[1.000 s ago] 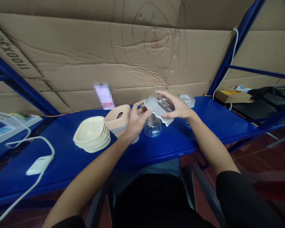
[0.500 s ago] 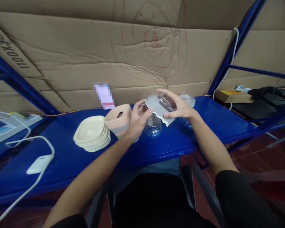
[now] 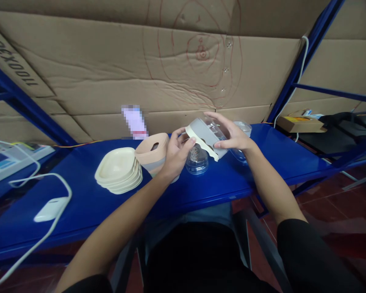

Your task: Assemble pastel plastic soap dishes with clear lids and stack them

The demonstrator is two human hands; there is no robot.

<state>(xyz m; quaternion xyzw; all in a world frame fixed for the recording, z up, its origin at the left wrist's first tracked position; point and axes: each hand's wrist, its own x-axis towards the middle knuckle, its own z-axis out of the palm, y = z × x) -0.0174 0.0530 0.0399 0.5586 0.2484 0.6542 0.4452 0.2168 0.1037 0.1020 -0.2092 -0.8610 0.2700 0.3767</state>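
Both hands hold a tilted food container above the bench, made up of a cream bowl [image 3: 208, 149], a grey paper sleeve [image 3: 198, 128] and a clear plastic lid [image 3: 217, 127]. My left hand [image 3: 177, 154] grips its left end, thumb on the cream rim. Around the clear lid side curves my right hand [image 3: 235, 136], thumb below and fingers above. Beneath the container stand clear plastic lids [image 3: 197, 162]. Left of my left hand are peach and grey paper sleeves [image 3: 152, 152], and beside them a stack of cream bowls [image 3: 117, 167].
More clear lids [image 3: 243, 127] stand behind my right hand. A phone-like pixelated object [image 3: 135, 122] leans on the cardboard wall [image 3: 103, 93]. A white cable [image 3: 62, 183] and white adapter [image 3: 50, 209] lie on the blue bench [image 3: 88, 203], near a power strip [image 3: 21, 160].
The container has turned slightly in my hands, showing more of its cream rim. My right thumb has shifted a little to the right. My left hand stays nearly in place.
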